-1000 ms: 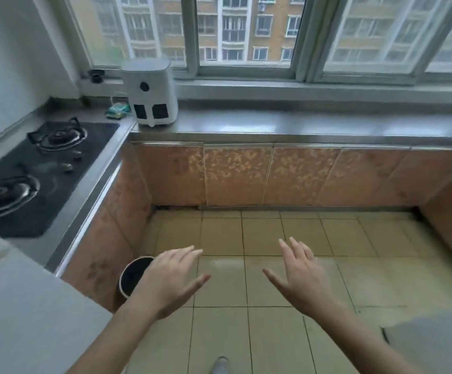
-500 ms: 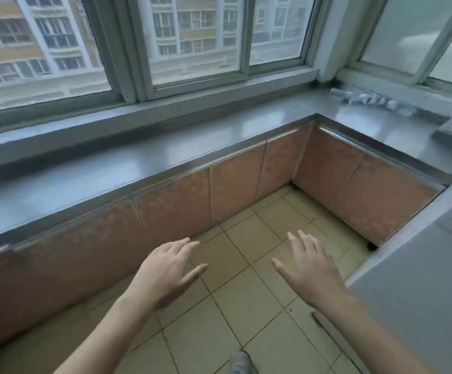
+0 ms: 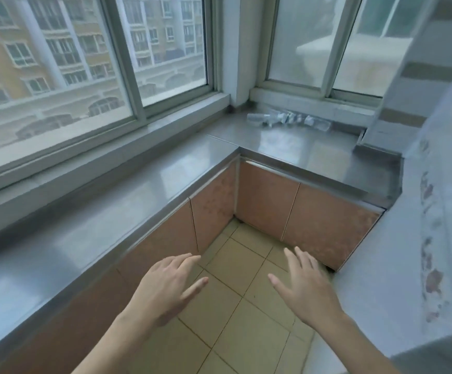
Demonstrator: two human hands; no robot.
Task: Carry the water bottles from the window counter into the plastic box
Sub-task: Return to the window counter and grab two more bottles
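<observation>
Steel-grey surface (image 3: 127, 211) wraps the corner under the windows (image 3: 92, 63). I see my left hand (image 3: 165, 287) and right hand (image 3: 306, 287) spread flat, holding nothing, above the tiled floor (image 3: 235, 319). The water bottles (image 3: 287, 120) lie far off by the right window. Since half a second ago they sit nearer centre; the hands are unchanged.

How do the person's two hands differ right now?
The left hand hangs by the window-side steel counter; the right hand hangs nearer the pale cabinet. Each thumb points inward, toward the other hand. Both are open, palms down, empty, over the tiled floor.
</observation>
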